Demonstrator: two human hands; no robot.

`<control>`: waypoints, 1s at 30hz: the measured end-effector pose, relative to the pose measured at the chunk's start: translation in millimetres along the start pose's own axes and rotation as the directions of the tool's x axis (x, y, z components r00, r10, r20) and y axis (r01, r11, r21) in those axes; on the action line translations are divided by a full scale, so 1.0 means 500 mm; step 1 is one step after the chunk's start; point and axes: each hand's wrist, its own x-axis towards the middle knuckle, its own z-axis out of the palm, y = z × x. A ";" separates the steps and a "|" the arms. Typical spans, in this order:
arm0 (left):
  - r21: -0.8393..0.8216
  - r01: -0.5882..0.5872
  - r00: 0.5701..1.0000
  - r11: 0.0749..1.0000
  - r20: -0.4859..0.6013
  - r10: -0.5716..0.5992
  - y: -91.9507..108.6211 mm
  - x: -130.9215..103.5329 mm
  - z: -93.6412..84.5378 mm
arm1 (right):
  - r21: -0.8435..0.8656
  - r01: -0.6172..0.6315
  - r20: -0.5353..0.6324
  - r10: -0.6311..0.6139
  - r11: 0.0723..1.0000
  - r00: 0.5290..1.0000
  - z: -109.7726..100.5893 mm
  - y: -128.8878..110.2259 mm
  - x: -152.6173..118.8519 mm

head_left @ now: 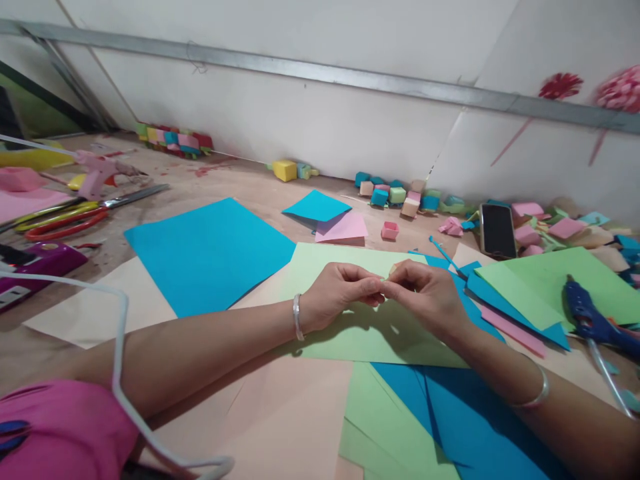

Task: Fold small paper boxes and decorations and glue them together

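1. Your left hand (pixel 345 293) comes in at 8 o'clock and your right hand (pixel 433 297) at 4 o'clock, the thumbs and fingers of each pinched nearly together.
2. Between those fingertips you hold a small pale piece (pixel 383 279), just above the light green sheet (pixel 360 341). Seen from your left fingertips it lies at 3 o'clock; from your right, at 9.
3. Neither hand is nearer; both seem to touch it. Your fingers cover most of it, so you cannot tell its long axis.
4. From your fingertips, a little pink box (pixel 390 231) sits at 12 o'clock, a phone (pixel 497 230) at 2, a blue glue gun (pixel 587 313) at 3 and a big blue sheet (pixel 210 257) at 9.
5. You can read no brand, label or writing anywhere; the phone's screen is dark, and the blue glue gun shows no legible mark.
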 end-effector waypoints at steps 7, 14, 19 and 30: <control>0.012 -0.082 0.991 0.997 -0.104 0.083 -0.001 0.001 0.006 | -0.017 -0.041 -0.005 0.041 0.999 0.999 0.006 -0.001 0.000; 0.061 -0.048 0.989 0.997 -0.134 0.055 0.002 0.000 0.010 | -0.135 0.028 -0.085 -0.039 0.991 0.996 0.009 -0.005 -0.005; 0.039 -0.004 0.990 0.999 -0.143 0.009 0.004 -0.002 0.011 | -0.253 0.116 -0.117 -0.150 0.960 0.982 0.007 0.001 -0.003; 0.033 -0.034 0.990 0.999 -0.139 0.038 0.005 -0.005 0.016 | -0.409 0.238 -0.105 -0.304 0.881 0.947 0.007 0.001 -0.005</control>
